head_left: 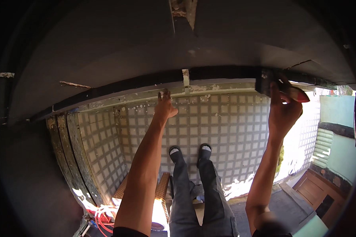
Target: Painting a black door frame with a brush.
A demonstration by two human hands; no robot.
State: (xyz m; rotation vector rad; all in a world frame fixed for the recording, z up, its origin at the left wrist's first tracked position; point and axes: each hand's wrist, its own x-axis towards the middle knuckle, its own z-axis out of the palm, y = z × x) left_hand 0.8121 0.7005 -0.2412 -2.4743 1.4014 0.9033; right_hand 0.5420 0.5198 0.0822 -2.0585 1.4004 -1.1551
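My right hand (284,112) is raised at the right and closed around a wide paintbrush (296,94) with a dark head and a red patch on its handle. The brush head lies against the black strip (225,73) along the edge of the large dark panel (138,47). Left of centre, my left hand (166,106) reaches up to the pale, paint-flecked ledge (134,94) below that strip. Its fingertips rest at the ledge, with the fingers and thumb apart and nothing held.
Below me is a floor of square tiles (233,134), where my feet stand in dark sandals (204,149). Weathered wooden boards (73,146) run along the left. A woven brown seat (162,185) and red tubing (103,217) are at lower left. A brown wooden door (314,189) stands at lower right.
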